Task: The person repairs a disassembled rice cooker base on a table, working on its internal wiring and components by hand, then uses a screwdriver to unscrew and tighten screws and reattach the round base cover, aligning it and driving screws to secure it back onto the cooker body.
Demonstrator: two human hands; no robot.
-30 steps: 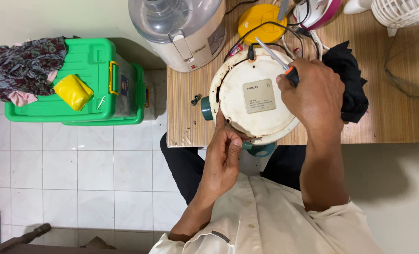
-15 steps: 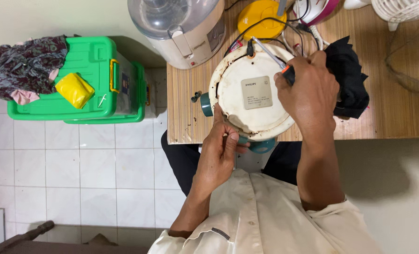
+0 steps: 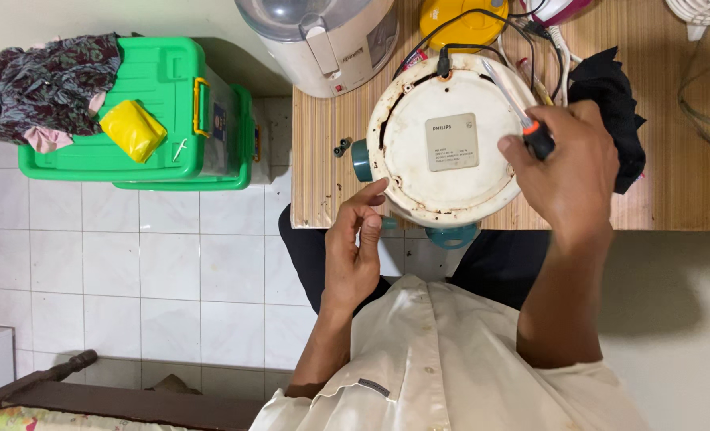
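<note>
Right hand (image 3: 566,172) fingers close around the screwdriver (image 3: 518,112); left hand (image 3: 355,247) fingers, loosely curled and empty, touch the upturned appliance base (image 3: 443,144). Brace the base; keep the tip seated.

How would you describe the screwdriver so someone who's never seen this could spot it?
Start at the wooden table and find the round white upturned appliance base on it. The screwdriver is in the right hand at the base's right edge: a thin metal shaft with an orange and black handle, unlike the black cables nearby.
</note>
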